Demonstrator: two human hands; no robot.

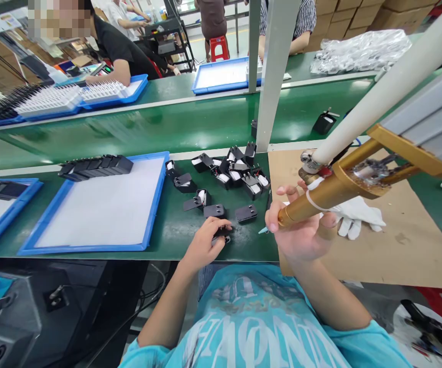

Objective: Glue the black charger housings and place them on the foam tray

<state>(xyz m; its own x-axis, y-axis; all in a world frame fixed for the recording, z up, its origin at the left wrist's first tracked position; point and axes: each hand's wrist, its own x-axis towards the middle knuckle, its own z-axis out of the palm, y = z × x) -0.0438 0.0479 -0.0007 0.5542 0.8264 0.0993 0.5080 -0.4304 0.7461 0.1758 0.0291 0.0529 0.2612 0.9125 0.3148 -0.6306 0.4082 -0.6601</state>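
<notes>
My left hand (204, 244) is closed around a black plug-in charger (223, 232) at the table's front edge, its fingers hiding most of it. My right hand (301, 235) wraps the lower end of a gold-coloured metal cylinder (312, 204), a tool that slants down from the upper right. Just beyond my left hand lie two black chargers with their pins up, one charger (214, 211) to the left and another charger (246, 213) to the right. Behind them is a loose pile of open black charger housings (236, 168) with white inner parts.
On the left, a blue-rimmed tray (90, 249) carries a row of black chargers (96, 167). White gloves (358, 217) lie on the cardboard sheet (416, 245) under the tool. A metal post (274, 76) stands at the table's back edge. Co-workers sit beyond the green conveyor (129, 128).
</notes>
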